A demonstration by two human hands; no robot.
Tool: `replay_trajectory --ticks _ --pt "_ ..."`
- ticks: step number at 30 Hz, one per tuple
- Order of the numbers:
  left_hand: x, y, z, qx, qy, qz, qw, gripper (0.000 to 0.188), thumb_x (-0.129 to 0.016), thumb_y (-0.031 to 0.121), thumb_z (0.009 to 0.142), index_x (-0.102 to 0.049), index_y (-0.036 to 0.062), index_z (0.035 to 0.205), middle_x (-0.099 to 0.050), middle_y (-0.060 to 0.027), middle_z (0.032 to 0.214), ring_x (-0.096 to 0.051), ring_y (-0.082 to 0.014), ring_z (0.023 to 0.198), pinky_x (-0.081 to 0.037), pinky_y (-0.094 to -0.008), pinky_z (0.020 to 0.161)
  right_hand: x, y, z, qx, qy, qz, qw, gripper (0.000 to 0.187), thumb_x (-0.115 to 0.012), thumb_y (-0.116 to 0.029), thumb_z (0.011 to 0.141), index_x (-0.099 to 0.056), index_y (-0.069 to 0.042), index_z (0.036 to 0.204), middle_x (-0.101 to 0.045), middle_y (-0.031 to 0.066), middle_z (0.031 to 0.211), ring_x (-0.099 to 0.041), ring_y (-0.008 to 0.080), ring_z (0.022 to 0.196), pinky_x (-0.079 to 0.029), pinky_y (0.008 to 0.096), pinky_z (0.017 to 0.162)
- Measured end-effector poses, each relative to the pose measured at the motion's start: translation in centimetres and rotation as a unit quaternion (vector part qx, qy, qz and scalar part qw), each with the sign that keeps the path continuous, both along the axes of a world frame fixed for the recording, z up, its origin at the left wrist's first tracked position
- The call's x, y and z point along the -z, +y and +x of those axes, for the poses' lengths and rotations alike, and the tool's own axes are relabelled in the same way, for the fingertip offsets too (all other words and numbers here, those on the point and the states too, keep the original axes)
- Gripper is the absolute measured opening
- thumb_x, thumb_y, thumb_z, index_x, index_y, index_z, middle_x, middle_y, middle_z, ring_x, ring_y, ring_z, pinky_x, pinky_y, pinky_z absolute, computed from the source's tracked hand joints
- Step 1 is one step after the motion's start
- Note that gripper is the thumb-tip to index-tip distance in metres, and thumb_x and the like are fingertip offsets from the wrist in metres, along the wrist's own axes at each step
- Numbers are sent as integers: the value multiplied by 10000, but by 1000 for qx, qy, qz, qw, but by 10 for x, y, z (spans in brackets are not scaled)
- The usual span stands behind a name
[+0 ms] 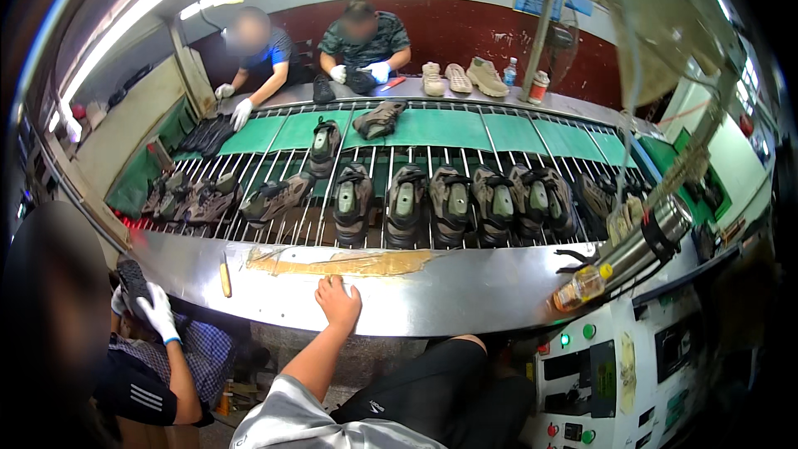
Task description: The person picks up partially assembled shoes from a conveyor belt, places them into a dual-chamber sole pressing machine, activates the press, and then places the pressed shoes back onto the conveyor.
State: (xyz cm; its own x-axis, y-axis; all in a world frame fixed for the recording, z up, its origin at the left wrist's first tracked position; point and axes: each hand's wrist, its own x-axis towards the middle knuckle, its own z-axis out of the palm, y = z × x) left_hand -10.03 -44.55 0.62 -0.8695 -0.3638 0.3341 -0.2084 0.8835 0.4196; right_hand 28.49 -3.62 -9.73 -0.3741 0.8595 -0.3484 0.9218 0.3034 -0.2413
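My left hand rests on the near metal ledge, just below a strip of brown tape. Its thumb stands apart from the slightly bent fingers, and nothing shows in it. My right hand is out of view. Beyond the ledge, a row of brown and black shoes stands on the conveyor's metal bars; nearest to my hand is one shoe with a pale green insole patch. Left of my hand lies a tool with a yellow handle.
Across the green belt, two gloved people handle dark shoes. Beside me at left, another person's gloved hand holds a shoe. On the right are a plastic bottle, a steel flask and a control cabinet. Beige shoes stand on the far ledge.
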Motion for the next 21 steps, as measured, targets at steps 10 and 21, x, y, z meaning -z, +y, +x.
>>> replay_trajectory --ticks 10,21 --pt "9 -18 11 32 -49 33 998 554 -643 353 788 -539 14 1214 -378 -272 1383 -263 -418 1363 -160 -604 1097 -73 29 -116 146 509 -50 847 184 -533 -176 882 -529 -88 721 -401 -36 611 -376 54 538 -290 228 484" --pt "-17 -81 -174 85 191 232 950 553 -668 187 782 -460 -8 1256 -492 -226 1202 -477 -406 1133 -396 -461 978 -123 -288 -421 -557 231 -30 797 187 -623 -253 762 -659 -73 727 -657 151 720 -635 332 659 -503 404 590"
